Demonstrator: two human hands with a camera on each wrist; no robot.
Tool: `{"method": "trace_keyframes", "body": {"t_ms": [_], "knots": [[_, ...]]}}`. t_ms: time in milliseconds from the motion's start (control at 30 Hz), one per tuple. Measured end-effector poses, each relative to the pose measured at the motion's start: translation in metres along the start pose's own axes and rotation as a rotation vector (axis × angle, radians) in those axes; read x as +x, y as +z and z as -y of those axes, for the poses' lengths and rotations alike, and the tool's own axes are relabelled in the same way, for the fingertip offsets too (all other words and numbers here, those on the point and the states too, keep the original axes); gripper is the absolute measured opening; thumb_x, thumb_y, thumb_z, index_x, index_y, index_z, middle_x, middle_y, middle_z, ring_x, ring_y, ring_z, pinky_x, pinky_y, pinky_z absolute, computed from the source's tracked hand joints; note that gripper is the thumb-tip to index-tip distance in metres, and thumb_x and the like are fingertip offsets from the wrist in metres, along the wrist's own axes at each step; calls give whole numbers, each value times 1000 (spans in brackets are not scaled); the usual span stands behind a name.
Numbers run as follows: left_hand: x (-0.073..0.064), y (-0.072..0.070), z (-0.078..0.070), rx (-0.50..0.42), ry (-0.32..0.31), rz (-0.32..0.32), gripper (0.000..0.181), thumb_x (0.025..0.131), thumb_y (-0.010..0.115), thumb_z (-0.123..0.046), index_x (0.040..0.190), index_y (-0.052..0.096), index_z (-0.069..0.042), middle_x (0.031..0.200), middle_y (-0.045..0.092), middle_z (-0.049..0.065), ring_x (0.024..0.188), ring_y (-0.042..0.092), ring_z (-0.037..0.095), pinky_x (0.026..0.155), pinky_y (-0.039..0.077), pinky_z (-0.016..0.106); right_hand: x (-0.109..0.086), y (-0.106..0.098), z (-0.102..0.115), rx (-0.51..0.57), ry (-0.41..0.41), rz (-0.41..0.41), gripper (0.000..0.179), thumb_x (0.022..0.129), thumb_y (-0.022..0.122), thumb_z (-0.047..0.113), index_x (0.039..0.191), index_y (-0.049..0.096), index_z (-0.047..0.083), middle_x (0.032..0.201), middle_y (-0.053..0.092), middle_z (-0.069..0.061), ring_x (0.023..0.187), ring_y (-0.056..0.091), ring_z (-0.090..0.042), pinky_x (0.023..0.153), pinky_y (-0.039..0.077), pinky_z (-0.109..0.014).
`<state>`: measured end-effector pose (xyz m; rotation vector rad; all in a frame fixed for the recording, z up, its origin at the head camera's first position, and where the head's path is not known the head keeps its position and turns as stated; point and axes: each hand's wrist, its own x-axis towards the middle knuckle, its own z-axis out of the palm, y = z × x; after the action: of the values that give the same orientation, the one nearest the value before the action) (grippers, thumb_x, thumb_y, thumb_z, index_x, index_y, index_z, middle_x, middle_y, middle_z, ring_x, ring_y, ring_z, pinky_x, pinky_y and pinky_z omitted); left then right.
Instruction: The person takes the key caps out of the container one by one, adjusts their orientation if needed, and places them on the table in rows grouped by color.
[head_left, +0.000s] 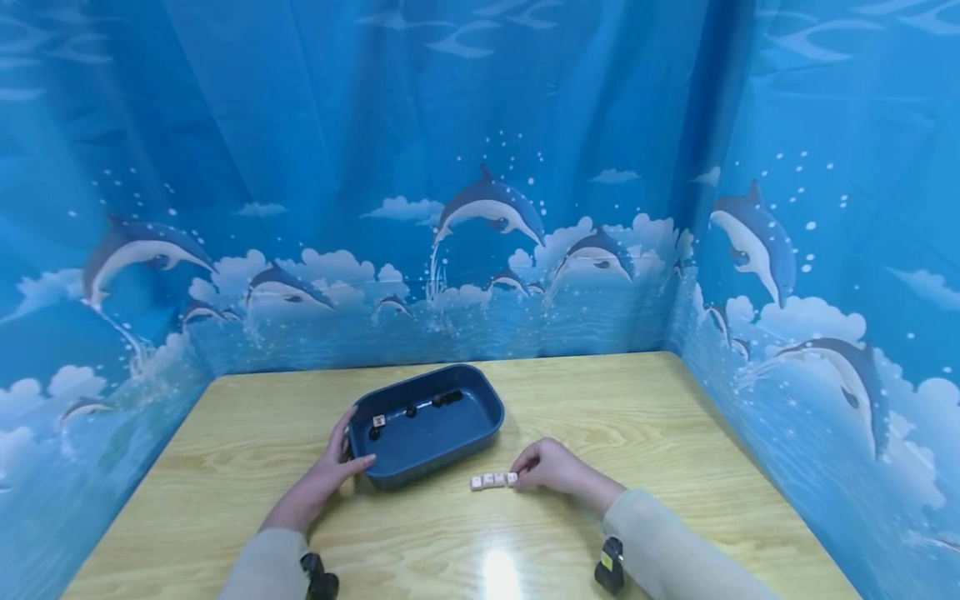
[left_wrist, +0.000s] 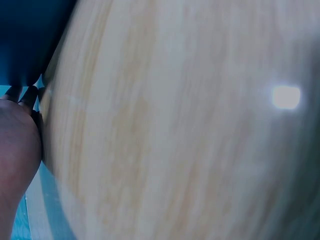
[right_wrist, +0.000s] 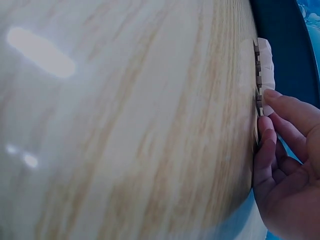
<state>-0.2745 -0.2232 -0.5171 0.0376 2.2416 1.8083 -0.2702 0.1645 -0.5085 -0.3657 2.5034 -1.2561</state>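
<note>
At the left end of a dark blue plastic bin, my left hand holds the corner, thumb at the front rim and fingers along the outside. Just right of the bin, a short row of white keycaps lies on the table. My right hand pinches the rightmost keycap between thumb and finger, at the end of that row. The right wrist view shows the fingertips against the end of the row of keycaps. Fingers of the left hand are partly hidden under the bin's edge in the left wrist view.
Inside the bin lie a pale keycap with a reddish mark and several small black pieces. The wooden table meets a blue dolphin-print curtain at the back and sides. Light glares off its front.
</note>
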Motion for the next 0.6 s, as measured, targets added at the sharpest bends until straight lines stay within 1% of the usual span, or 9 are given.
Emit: {"method": "trace_keyframes", "body": {"t_ms": [233, 433, 600], "knots": [[0, 1, -1, -8, -5, -2, 99, 91, 69, -14, 157, -4, -32, 157, -16, 26, 143, -12, 45, 108, -3, 68, 0, 1, -1, 9, -13, -2, 13, 75, 81, 6, 87, 75, 8, 78, 65, 3, 71, 57, -12, 64, 49, -28], [0, 1, -2, -1, -4, 0, 100, 91, 69, -15, 157, -5, -33, 157, -15, 27, 143, -11, 46, 108, -3, 69, 2, -1, -4, 49, -59, 43, 16, 76, 77, 2, 92, 75, 4, 77, 64, 3, 69, 55, -10, 61, 47, -24], [-1, 0, -1, -9, 2, -5, 99, 90, 69, -15, 157, -3, -31, 157, -16, 27, 143, -11, 45, 109, -4, 67, 1, -3, -5, 66, -74, 71, 19, 78, 70, -3, 95, 75, 4, 83, 67, -1, 69, 54, -10, 60, 46, -23]]}}
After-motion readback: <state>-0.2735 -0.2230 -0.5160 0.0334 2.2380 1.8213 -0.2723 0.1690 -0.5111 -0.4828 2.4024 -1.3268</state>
